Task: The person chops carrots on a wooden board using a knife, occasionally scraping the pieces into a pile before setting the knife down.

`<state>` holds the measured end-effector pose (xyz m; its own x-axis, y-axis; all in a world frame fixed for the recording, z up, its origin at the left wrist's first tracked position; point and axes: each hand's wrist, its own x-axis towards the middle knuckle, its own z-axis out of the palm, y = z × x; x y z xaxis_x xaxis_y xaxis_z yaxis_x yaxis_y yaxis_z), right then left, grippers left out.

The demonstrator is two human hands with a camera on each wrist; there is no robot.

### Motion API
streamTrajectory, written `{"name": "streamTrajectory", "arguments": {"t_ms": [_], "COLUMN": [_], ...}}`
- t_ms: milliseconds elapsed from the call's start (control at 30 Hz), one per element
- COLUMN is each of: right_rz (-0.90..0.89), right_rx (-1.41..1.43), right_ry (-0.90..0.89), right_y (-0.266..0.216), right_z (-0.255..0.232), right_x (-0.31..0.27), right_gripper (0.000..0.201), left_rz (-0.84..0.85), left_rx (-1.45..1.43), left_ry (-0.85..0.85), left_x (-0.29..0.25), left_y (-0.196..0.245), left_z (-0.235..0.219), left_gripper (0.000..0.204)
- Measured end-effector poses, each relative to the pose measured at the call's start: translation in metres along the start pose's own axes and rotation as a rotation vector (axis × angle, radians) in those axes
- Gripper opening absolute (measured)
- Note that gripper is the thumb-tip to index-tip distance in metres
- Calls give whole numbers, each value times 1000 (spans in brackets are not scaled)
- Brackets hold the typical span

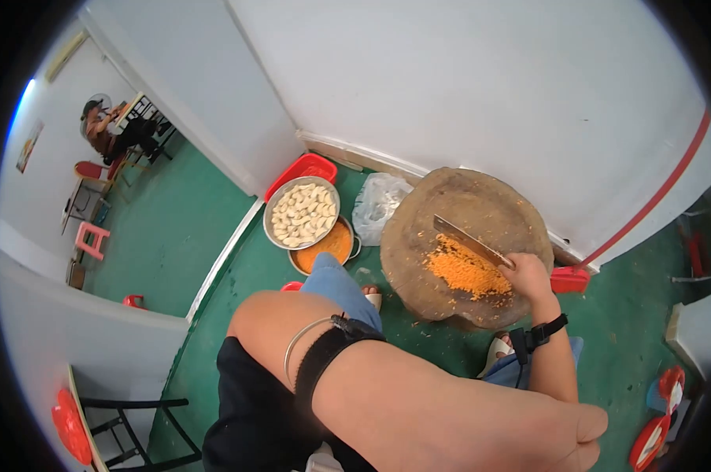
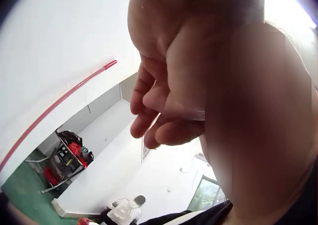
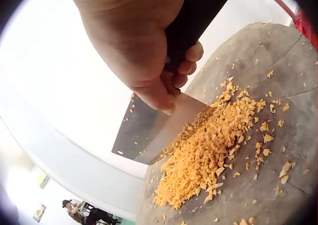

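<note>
My right hand (image 1: 528,277) grasps a cleaver (image 3: 154,128) by its dark handle, fingers curled round it and thumb pressed on the blade. That blade stands against a heap of chopped orange bits (image 1: 469,269) on top of the round wooden chopping block (image 1: 410,244), where crumbs lie scattered about. My left hand (image 2: 169,81) holds nothing; its fingers are loosely bent, and it hangs nearer my body than the block, apart from it. Just left of the block lies 1 clear plastic bag (image 1: 375,206). Farther left of it are 1 metal bowl (image 1: 269,226) of pale pieces, 1 pot (image 1: 352,242) with orange contents, partly hidden by the bowl, and 1 red tub (image 1: 278,186). Well left of the block, 1 person (image 1: 107,134) sits.
</note>
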<state>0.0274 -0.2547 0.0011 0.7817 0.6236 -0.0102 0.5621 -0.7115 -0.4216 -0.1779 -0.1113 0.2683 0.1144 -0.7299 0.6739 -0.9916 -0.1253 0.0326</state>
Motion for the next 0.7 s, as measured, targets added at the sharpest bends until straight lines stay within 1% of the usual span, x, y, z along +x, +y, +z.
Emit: {"name": "streamTrajectory", "arguments": {"t_ms": [33, 100, 133, 167, 233, 267, 333, 367, 433, 467, 533, 567, 633, 667, 700], "right_rz": [21, 14, 17, 10, -2, -12, -10, -8, -12, -16, -20, 6, 39, 46, 15], "right_rx": [4, -14, -39, -43, 4, 4, -43, -56, -52, -48, -33, -40, 14, 13, -39], "right_ry": [-8, -8, -11, -7, 58, 61, -14, -14, 20, 19, 15, 18, 2, -3, -13], "right_y": [-2, -6, -7, -6, -4, -1, 7, 7, -1, -3, 2, 3, -4, -2, 5], "right_z": [-1, -6, -9, -10, -9, -3, 6, 3, -1, -1, -5, -12, -20, -14, -7], "right_x": [1, -1, -1, -1, -3, -3, 1, -6, -2, 0, -2, -5, -6, -5, -4], "right_gripper": [18, 18, 17, 17, 17, 17, 18, 18, 19, 19, 19, 19, 19, 19, 19], "left_rz": [1, 60, 83, 103, 124, 162, 197, 181, 187, 192, 209, 163, 114, 87, 22], "left_rx": [60, 10, -4, -25, -42, -105, -144, -129, -103, 64, 208, 110, -22, -86, -185], "left_ry": [-23, -2, 5, -44, -96, -89, -82, -197, -337, -305, -255, -223, -290, -321, -159], "left_x": [1, -1, -1, 2, 6, 9, 13, 15, 21, 22, 19, 19, 15, 13, 0], "left_y": [3, 3, 3, 0, 0, -2, 0, 3, 6, 9, 9, 7, 3, 1, -7], "left_z": [-2, -11, -19, -40, -48, -44, -41, -35, -31, -29, -27, -37, -38, -38, -44], "left_gripper": [17, 19, 20, 21, 22, 22, 22, 21, 20, 20, 20, 20, 19, 19, 16]}}
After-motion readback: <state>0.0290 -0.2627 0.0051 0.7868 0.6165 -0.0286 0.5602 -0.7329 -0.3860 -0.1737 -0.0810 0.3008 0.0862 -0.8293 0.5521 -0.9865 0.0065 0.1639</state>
